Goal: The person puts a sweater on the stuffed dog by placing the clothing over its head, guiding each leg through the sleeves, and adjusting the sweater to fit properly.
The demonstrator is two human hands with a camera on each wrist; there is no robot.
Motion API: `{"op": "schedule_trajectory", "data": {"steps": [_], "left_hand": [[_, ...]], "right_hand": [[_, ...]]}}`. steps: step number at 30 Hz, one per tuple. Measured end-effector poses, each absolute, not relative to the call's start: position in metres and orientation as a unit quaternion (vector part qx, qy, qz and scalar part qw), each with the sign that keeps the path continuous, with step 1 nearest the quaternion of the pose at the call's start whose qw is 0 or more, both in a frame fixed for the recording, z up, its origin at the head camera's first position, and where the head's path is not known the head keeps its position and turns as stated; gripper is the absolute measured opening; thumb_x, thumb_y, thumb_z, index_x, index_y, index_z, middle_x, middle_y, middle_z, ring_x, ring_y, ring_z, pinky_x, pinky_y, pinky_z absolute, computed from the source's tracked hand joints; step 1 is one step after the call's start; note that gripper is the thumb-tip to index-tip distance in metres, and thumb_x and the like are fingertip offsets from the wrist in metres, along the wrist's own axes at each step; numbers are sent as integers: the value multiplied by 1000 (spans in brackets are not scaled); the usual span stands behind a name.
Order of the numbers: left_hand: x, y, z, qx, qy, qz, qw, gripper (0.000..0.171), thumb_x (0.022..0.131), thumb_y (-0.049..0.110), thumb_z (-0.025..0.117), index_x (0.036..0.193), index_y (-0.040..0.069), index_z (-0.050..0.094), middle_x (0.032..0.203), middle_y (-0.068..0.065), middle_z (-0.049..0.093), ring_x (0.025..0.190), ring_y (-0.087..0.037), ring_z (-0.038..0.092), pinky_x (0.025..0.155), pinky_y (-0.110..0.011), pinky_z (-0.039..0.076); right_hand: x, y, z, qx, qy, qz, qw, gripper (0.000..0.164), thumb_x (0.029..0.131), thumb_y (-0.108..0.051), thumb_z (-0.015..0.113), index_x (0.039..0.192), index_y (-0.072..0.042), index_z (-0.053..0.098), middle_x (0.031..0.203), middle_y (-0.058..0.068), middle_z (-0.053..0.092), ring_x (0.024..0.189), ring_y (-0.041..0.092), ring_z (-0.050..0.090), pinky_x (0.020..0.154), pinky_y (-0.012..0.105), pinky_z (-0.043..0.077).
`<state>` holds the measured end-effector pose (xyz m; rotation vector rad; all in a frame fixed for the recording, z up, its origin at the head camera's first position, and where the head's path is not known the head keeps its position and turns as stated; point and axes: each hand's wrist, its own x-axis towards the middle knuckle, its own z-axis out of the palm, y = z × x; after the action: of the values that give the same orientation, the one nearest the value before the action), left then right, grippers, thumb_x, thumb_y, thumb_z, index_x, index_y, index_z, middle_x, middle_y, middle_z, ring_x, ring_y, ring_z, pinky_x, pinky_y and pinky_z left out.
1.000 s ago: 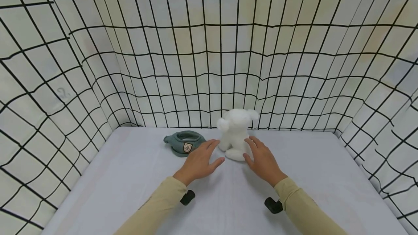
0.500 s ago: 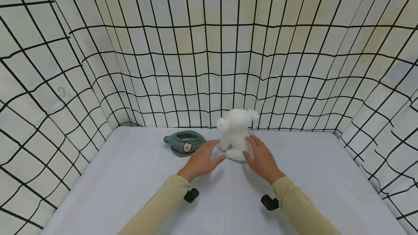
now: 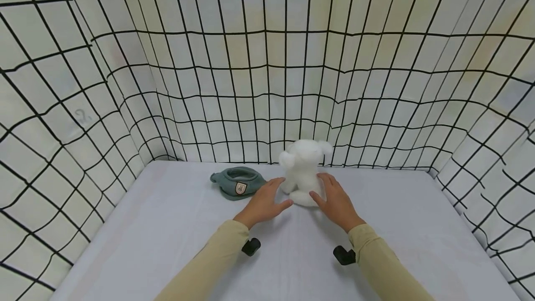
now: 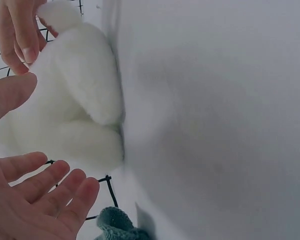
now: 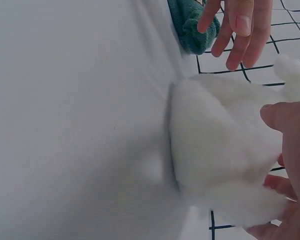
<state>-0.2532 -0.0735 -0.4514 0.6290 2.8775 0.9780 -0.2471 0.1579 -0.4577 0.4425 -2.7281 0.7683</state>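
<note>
A fluffy white stuffed animal (image 3: 304, 166) with rounded ears sits upright toward the back of the white table. My left hand (image 3: 264, 202), fingers spread, is at its left side; the left wrist view shows a gap between those fingertips and the plush. On the other side my right hand (image 3: 337, 203) has its fingers (image 5: 280, 186) against the plush's flank, thumb held in front. Left of the toy lies a teal beret-like fabric piece (image 3: 227, 185) with a round opening and a shield-shaped patch (image 3: 240, 188), partly behind my left hand.
White walls covered by a black grid net (image 3: 286, 66) enclose the back and both sides of the table (image 3: 167, 226). A black wrist-worn device (image 3: 251, 246) juts inward below the left hand, and a similar one (image 3: 344, 255) below the right.
My left hand has shifted right and slightly forward toward the stuffed animal. My right hand has edged forward along its side. The toy and the teal piece stay in place.
</note>
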Motion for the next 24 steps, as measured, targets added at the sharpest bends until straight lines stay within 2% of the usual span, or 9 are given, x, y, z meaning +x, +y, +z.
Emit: {"op": "schedule_trajectory", "data": {"steps": [9,15,24], "left_hand": [[-261,-67,-456,183,924,333,39,74,89,42,67,147,9,36,152,-13,39,142,-33,36,115,-48,32],[-263,-67,-459,182,919,346,46,75,89,40,67,148,7,35,153,-14,38,142,-33,35,116,-48,31],[-266,-67,-463,181,919,348,51,76,89,41,67,148,7,34,153,-14,37,143,-32,34,116,-48,30]], "right_hand": [[-253,155,-462,121,-944,289,104,69,92,-36,65,144,-1,35,143,21,44,131,36,47,105,52,42],[-260,150,-466,106,-946,286,112,75,88,-37,69,143,2,36,141,23,47,126,38,51,100,53,46],[-266,143,-473,65,-949,290,106,80,86,-44,70,144,-2,34,140,21,49,122,39,54,93,56,48]]}}
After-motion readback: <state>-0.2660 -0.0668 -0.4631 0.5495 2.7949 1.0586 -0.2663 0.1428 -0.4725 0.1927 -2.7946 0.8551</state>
